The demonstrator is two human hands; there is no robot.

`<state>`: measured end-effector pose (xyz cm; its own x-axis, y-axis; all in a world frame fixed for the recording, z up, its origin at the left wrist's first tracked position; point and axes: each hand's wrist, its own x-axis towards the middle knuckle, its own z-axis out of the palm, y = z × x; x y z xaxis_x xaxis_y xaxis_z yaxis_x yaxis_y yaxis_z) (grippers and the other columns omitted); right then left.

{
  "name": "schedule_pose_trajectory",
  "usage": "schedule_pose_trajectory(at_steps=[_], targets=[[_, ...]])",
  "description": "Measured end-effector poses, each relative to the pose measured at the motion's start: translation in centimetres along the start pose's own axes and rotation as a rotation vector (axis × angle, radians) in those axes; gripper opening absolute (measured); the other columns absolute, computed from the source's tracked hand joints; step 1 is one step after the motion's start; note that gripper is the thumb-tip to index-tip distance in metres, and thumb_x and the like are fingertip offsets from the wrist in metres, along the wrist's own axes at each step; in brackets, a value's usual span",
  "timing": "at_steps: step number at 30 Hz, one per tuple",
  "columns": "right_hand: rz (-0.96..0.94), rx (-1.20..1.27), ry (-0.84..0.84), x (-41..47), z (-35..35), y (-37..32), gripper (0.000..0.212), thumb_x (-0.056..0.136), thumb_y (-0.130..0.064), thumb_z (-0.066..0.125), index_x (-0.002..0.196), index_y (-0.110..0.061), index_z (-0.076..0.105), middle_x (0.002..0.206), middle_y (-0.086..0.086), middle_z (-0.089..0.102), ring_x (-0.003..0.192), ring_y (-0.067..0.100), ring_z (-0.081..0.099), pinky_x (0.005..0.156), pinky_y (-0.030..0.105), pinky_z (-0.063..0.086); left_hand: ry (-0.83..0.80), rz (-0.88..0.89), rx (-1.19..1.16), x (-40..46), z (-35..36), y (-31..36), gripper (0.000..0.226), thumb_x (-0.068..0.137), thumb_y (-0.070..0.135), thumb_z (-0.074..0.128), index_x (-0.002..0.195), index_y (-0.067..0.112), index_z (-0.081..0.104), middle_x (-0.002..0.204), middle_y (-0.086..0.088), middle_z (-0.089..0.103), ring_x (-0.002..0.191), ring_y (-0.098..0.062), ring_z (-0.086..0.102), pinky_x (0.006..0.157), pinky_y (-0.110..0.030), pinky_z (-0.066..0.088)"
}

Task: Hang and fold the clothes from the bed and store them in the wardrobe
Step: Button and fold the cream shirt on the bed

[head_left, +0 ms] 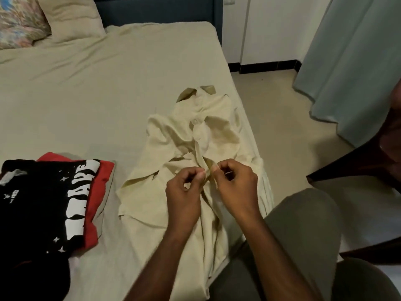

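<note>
the person's knee (303, 224) in grey-green trousers sits nearest, at the lower right, pressed against the side of the bed (86, 101). the bed fills most of the view, covered in a smooth beige sheet with a few soft creases. at its near right edge lies one cream button-up shirt (195, 144), rumpled, collar pointing away from the viewer and its lower part trailing toward the knee. two hands meet over the shirt's front placket — the left hand (184, 192) and the right hand (234, 185), both with fingers curled, each pinching a bit of the cream cloth between thumb and fingertips, almost touching one another. on the near left of the bed rests a small stack of folded clothes: one black t-shirt (43, 203) with white lettering and stars on top, one red garment (99, 181) beneath it. to the right, beyond the bed, a pale tiled floor (271, 118) and a dark wooden door edge (358, 161). farther back — two pillows, one plain beige pillow (71, 16) and one floral pillow (19, 20), a dark blue headboard (156, 9), and a light blue curtain (351, 61).
</note>
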<state>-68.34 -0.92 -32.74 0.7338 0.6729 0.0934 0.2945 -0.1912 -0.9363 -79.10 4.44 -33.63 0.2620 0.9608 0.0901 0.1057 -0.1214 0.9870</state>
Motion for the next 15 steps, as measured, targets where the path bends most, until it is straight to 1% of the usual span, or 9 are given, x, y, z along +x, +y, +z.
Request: schedule_pose_trajectory(at_steps=[2,5,7,9,11,13,15], targets=[[0.028,0.062,-0.018,-0.60,-0.06,0.14,0.012,0.091,-0.017,0.073,0.080,-0.022,0.074,0.072,-0.010,0.070,0.069,0.007,0.065,0.063,0.014,0.048,0.013,-0.044,-0.030,-0.91,0.29,-0.10,0.012,0.094,0.009,0.068,0.089,0.019,0.074,0.085,0.004,0.075,0.085,-0.011,0.069,0.079,-0.022,0.053],[0.079,0.186,-0.041,-0.86,-0.09,0.19,0.009,0.088,-0.010,0.075,0.082,-0.017,0.073,0.074,-0.003,0.072,0.068,0.012,0.066,0.065,0.020,0.054,0.052,-0.073,-0.046,-1.32,0.65,0.18,0.010,0.094,0.011,0.069,0.089,0.017,0.074,0.084,0.003,0.075,0.083,-0.010,0.068,0.081,-0.026,0.053],[0.105,0.227,-0.061,-0.95,-0.08,0.21,0.009,0.087,-0.009,0.074,0.081,-0.016,0.073,0.073,-0.003,0.072,0.067,0.010,0.065,0.065,0.021,0.054,0.076,-0.071,-0.037,-1.31,0.70,0.45,0.009,0.093,0.011,0.069,0.088,0.016,0.074,0.082,0.003,0.074,0.081,-0.008,0.067,0.081,-0.027,0.053],[0.116,0.219,-0.078,-1.00,-0.10,0.22,0.011,0.088,-0.009,0.071,0.079,-0.016,0.071,0.071,-0.002,0.070,0.064,0.007,0.062,0.062,0.021,0.053,0.093,-0.061,-0.021,-1.30,0.61,0.65,0.009,0.093,0.011,0.070,0.087,0.016,0.073,0.081,0.003,0.074,0.080,-0.007,0.067,0.080,-0.025,0.053],[0.104,0.193,-0.101,-1.10,-0.15,0.19,0.011,0.089,-0.011,0.070,0.079,-0.015,0.069,0.071,0.002,0.068,0.061,0.006,0.059,0.061,0.026,0.052,0.100,-0.047,0.005,-1.30,0.60,0.75,0.009,0.092,0.011,0.070,0.086,0.017,0.073,0.081,0.004,0.073,0.080,-0.007,0.067,0.079,-0.024,0.052],[0.069,0.178,-0.118,-1.25,-0.16,0.23,0.010,0.089,-0.015,0.071,0.080,-0.014,0.068,0.071,0.003,0.068,0.060,0.006,0.057,0.061,0.030,0.053,0.095,-0.040,0.041,-1.33,0.79,0.80,0.008,0.092,0.011,0.070,0.087,0.017,0.074,0.081,0.005,0.074,0.081,-0.009,0.068,0.079,-0.027,0.054],[0.037,0.175,-0.115,-1.34,-0.24,0.21,0.011,0.090,-0.017,0.073,0.080,-0.014,0.068,0.071,0.003,0.068,0.059,0.006,0.056,0.060,0.030,0.053,0.092,-0.031,0.076,-1.37,1.05,0.85,0.007,0.091,0.012,0.071,0.088,0.017,0.074,0.081,0.006,0.074,0.082,-0.011,0.069,0.080,-0.031,0.056]])
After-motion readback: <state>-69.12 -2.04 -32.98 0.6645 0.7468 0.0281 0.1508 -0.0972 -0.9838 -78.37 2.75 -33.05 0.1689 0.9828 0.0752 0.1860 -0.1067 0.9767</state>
